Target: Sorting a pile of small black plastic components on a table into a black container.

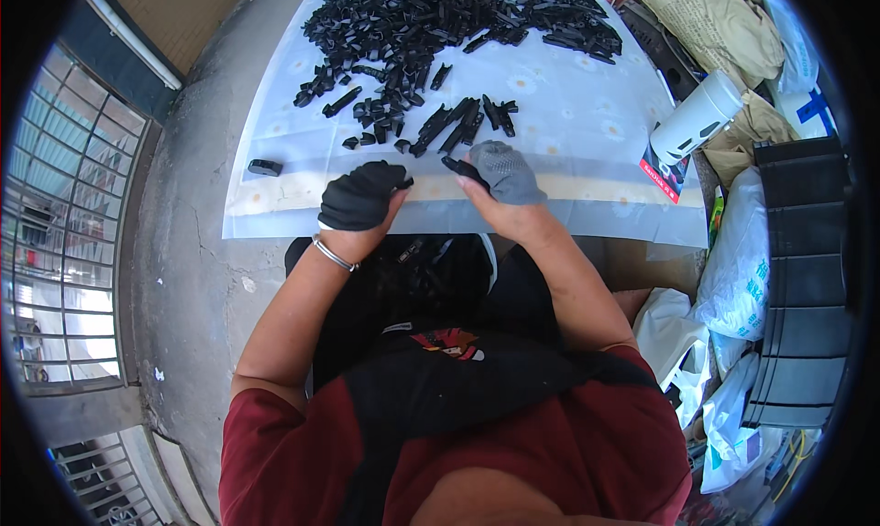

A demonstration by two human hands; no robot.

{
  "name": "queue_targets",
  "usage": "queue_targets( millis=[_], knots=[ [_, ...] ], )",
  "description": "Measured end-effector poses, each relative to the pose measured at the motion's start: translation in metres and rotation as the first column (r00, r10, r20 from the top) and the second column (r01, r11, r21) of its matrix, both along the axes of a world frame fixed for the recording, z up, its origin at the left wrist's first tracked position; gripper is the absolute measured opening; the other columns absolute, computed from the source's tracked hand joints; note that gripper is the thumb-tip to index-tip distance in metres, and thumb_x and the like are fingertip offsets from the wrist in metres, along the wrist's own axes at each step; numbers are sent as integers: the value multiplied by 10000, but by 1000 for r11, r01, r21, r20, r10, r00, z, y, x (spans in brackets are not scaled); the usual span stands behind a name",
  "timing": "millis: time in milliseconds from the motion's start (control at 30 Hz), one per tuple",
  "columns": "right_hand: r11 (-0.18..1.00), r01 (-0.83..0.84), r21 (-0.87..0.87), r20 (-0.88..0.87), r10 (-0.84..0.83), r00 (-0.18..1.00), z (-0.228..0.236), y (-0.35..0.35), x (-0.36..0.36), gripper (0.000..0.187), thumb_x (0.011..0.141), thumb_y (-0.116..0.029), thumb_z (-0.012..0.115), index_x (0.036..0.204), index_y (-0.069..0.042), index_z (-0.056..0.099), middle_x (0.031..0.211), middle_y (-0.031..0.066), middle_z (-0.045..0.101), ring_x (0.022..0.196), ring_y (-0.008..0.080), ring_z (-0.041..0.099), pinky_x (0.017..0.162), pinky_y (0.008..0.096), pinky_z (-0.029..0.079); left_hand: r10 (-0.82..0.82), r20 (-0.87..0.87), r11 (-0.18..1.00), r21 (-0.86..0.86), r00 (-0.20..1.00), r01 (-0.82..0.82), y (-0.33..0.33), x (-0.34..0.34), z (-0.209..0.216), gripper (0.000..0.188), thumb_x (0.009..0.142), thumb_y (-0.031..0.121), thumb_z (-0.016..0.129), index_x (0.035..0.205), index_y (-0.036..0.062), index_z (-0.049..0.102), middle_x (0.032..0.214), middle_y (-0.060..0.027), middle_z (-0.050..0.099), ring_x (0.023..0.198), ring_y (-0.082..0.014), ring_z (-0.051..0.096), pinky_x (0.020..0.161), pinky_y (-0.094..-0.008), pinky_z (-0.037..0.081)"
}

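My left hand (362,198), in a black glove, is closed at the near edge of the cloth-covered table (587,123). A small black piece (406,183) sticks out between its thumb and fingers. Facing it across a short gap is my right hand (509,180), in a grey glove, closed on a long black plastic part (461,168) that points toward the left hand. Just beyond both hands lie several similar long black parts (449,126) and some short black pieces (378,115). A lone black piece (265,167) rests on the cloth at the left.
A big heap of black plastic parts (412,27) covers the table's far side. At the right edge a white cylindrical bottle (698,118) lies tilted near a red card (662,173). Sacks (715,22), plastic bags (738,260) and black crates (807,251) stand right. More black parts (431,256) show below the table edge.
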State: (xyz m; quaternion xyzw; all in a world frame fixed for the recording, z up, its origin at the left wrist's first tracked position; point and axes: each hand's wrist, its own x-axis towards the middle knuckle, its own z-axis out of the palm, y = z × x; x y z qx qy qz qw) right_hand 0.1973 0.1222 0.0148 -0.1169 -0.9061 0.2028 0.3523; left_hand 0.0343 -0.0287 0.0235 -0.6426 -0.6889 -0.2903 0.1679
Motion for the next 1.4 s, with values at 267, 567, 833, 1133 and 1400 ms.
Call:
queue_targets(
  millis=[267,567,833,1133,1400],
  knots=[
    [968,-162,-193,31,171,985,16,-40,-8,323,807,-288,589,931,8,552,868,175,573,822,333,540,739,388,424,-72,-167,996,-69,983,62,-9,21,16,65,694,131,592,755,107,586,670,-66,539,581,-234,560,511,-338,425],
    [930,-172,-325,93,213,973,22,-54,-11,209,757,-208,609,735,-14,535,683,138,536,648,326,514,587,406,407,-43,-138,999,-32,990,39,-20,23,4,197,672,155,614,856,85,619,789,-94,590,672,-266,566,590,-362,447],
    [953,-109,-282,-24,106,994,14,-55,-8,173,772,-187,611,778,-23,559,701,109,542,602,290,509,577,375,399,6,549,1000,-3,836,-5,-20,28,2,189,803,204,536,874,42,603,811,-127,600,687,-254,581,591,-343,454],
    [985,-165,41,4,165,986,23,-57,-6,163,806,-182,563,859,-28,575,809,114,585,785,294,549,705,390,425,24,994,998,-30,111,52,-18,28,-9,435,909,388,426,804,-3,586,634,-51,557,571,-134,486,537,-267,400],
    [958,-180,223,296,109,949,25,-50,3,176,779,-224,558,854,-68,587,771,73,586,687,272,555,601,391,419,78,923,989,-118,376,85,-23,22,-6,387,925,341,417,793,13,573,662,-15,539,595,-104,463,553,-258,396]
  ],
)
